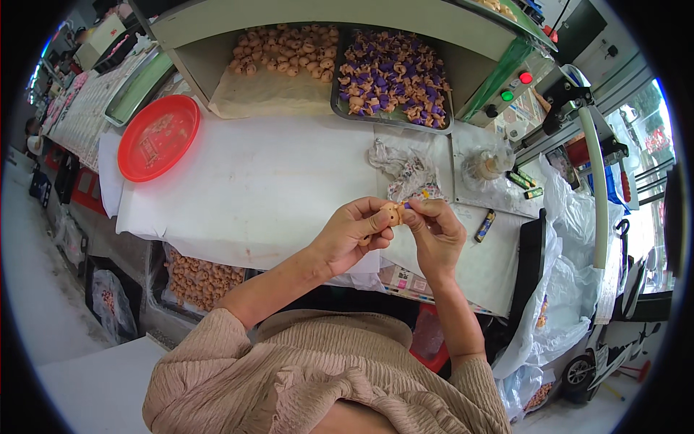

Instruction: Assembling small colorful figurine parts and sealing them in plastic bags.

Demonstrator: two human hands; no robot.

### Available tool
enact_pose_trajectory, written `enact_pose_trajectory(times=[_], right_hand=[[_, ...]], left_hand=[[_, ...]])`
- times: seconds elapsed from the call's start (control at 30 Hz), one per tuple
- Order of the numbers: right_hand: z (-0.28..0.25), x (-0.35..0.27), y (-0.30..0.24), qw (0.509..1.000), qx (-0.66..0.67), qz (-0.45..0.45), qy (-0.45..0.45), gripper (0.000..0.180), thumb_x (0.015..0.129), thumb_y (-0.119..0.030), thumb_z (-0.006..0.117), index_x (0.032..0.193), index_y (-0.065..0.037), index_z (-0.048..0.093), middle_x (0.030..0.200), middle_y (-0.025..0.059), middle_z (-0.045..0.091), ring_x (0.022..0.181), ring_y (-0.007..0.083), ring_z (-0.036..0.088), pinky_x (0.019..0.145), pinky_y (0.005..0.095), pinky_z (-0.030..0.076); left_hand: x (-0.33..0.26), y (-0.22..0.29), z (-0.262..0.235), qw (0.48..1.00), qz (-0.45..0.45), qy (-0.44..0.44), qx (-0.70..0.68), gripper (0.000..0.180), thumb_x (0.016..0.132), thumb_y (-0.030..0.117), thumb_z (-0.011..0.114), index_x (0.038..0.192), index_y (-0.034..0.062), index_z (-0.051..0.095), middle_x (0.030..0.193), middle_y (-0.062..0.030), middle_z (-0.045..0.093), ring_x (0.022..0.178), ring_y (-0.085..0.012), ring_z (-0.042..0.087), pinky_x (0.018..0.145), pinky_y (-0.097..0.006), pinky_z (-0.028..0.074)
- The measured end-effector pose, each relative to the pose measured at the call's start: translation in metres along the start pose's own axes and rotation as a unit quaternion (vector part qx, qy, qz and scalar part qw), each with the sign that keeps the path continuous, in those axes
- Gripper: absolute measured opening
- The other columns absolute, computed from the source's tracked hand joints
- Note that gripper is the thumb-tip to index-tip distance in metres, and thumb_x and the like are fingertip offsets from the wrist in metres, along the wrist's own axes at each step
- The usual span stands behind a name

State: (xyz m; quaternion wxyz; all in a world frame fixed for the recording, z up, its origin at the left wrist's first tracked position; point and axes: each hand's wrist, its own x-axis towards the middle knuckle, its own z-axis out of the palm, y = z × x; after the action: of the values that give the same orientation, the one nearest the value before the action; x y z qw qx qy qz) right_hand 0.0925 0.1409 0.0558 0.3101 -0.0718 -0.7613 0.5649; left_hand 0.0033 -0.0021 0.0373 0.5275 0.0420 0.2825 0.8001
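Observation:
Above the near edge of the white-covered table, my two hands meet at a small tan doll head (391, 211) with dark dots for a face. The fingers and thumb of my left hand (345, 233) close round it. A second tan piece (365, 241) shows under those fingers, its kind unclear. My right hand (437, 235) pinches a small purple-and-tan doll body (407, 205) against the head; fingertips cover most of it. Whether the two parts are joined is hidden. Just beyond lies a crumpled clear plastic bag (397, 163) with small coloured bits.
Under a shelf, doll heads (289, 50) lie on brown paper beside a tray (390, 124) of purple-and-tan bodies. A red round tray (155, 137) stands left. At right are a clear container (488, 165), small tubes (486, 226) and a lever press (594, 166).

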Motion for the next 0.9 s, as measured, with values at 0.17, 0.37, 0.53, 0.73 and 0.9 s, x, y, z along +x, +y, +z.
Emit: enact_pose_trajectory(times=[0.17, 0.37, 0.53, 0.73, 0.9], right_hand=[[-0.012, 0.010, -0.009, 0.993, 0.076, 0.079, -0.043, 0.016, 0.081, 0.004, 0.069, 0.096, 0.003, 0.064, 0.090, 0.0064, 0.063, 0.083, 0.0120, 0.062, 0.074, 0.0238, 0.052], [-0.024, 0.011, -0.009, 0.996, -0.006, -0.028, -0.083, 0.020, 0.076, 0.009, 0.070, 0.095, 0.002, 0.065, 0.090, 0.0081, 0.064, 0.083, 0.0145, 0.063, 0.074, 0.0246, 0.053], [-0.026, 0.002, -0.006, 0.997, -0.001, -0.051, -0.054, 0.020, 0.075, 0.011, 0.070, 0.092, 0.002, 0.065, 0.090, 0.0077, 0.064, 0.082, 0.0146, 0.063, 0.073, 0.0252, 0.052], [-0.034, 0.004, -0.009, 0.996, -0.062, -0.040, -0.057, 0.019, 0.076, 0.008, 0.071, 0.094, 0.001, 0.066, 0.088, 0.0071, 0.065, 0.081, 0.0130, 0.063, 0.070, 0.0239, 0.051], [-0.064, 0.025, -0.019, 0.976, -0.204, -0.060, -0.051, 0.027, 0.076, 0.004, 0.070, 0.102, -0.003, 0.067, 0.090, 0.0055, 0.068, 0.077, 0.0092, 0.062, 0.068, 0.0229, 0.049]], left_hand=[[0.005, 0.002, -0.002, 0.998, -0.045, -0.013, -0.034, 0.018, 0.091, 0.018, 0.062, 0.102, 0.0046, 0.059, 0.083, -0.0003, 0.062, 0.069, -0.0057, 0.061, 0.060, -0.018, 0.054], [0.004, 0.005, 0.005, 0.998, -0.054, -0.029, -0.023, 0.020, 0.090, 0.018, 0.064, 0.104, 0.0039, 0.059, 0.082, -0.0009, 0.060, 0.067, -0.0060, 0.060, 0.058, -0.019, 0.054], [-0.001, 0.007, 0.023, 0.992, 0.017, -0.020, 0.121, 0.022, 0.089, 0.018, 0.064, 0.105, 0.0036, 0.058, 0.081, -0.0021, 0.059, 0.067, -0.0071, 0.059, 0.058, -0.020, 0.054], [0.014, -0.007, 0.009, 0.998, -0.041, -0.018, 0.051, 0.020, 0.091, 0.017, 0.062, 0.106, 0.0040, 0.058, 0.084, -0.0022, 0.060, 0.069, -0.0063, 0.059, 0.058, -0.019, 0.054], [0.018, -0.007, 0.014, 0.995, -0.103, 0.012, -0.014, 0.021, 0.093, 0.017, 0.058, 0.110, 0.0059, 0.056, 0.097, -0.0030, 0.060, 0.072, -0.0047, 0.058, 0.054, -0.014, 0.050]])
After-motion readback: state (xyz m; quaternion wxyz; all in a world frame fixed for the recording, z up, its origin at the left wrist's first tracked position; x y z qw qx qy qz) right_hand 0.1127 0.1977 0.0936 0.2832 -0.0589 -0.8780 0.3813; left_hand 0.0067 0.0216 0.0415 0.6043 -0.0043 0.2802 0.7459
